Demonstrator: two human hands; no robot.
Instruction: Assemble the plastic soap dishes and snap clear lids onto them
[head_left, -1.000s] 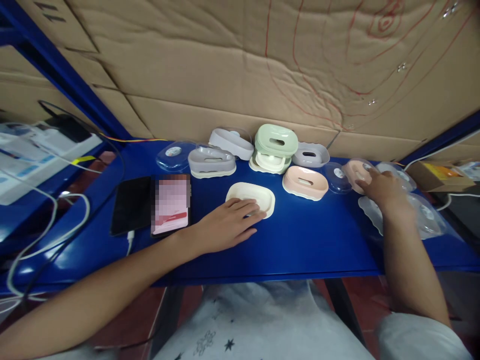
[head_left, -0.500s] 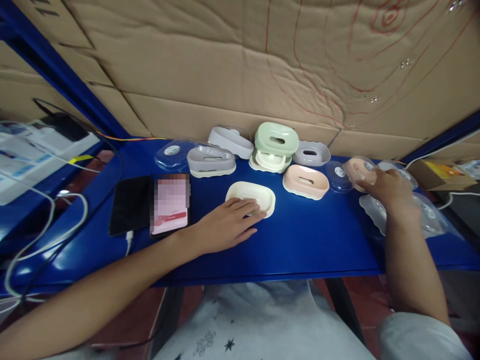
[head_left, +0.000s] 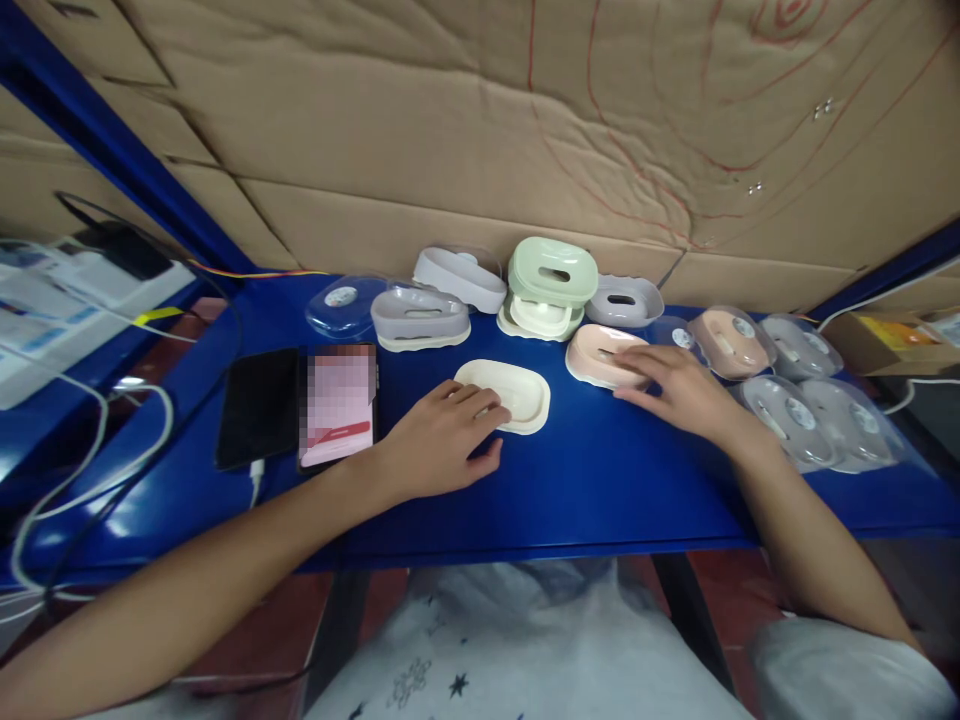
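The left hand (head_left: 442, 440) lies a little left of the frame's centre, palm down, its grip loose and holding nothing: the fingers curl onto the near left rim of a cream soap dish (head_left: 510, 393) and the thumb rests on the blue counter (head_left: 600, 490) beside it. The cream dish sits flat at the centre of the frame, open side up.

The right hand (head_left: 679, 390) is right of centre, also palm down with the fingers spread flat; its grip is wide and closes on nothing. The fingertips lie across the near right part of a pink soap dish (head_left: 596, 352), which stands upside down just right of the cream one, the two dishes close but apart.

Behind them, along the cardboard wall (head_left: 480, 130), stand more pieces: a green soap dish (head_left: 553, 272) stacked on a cream tray, a grey dish (head_left: 624, 300) to its right, and two grey dishes (head_left: 420, 318) to its left, with a clear lid (head_left: 341, 303) further left. To the right of the right hand lies a cluster of clear lids (head_left: 817, 420), one of them over a pink piece (head_left: 729, 338).

In the left part of the frame two phones (head_left: 300, 405) lie side by side on the counter, the left one dark and with a white cable (head_left: 90, 470) looping off toward the lower left edge.
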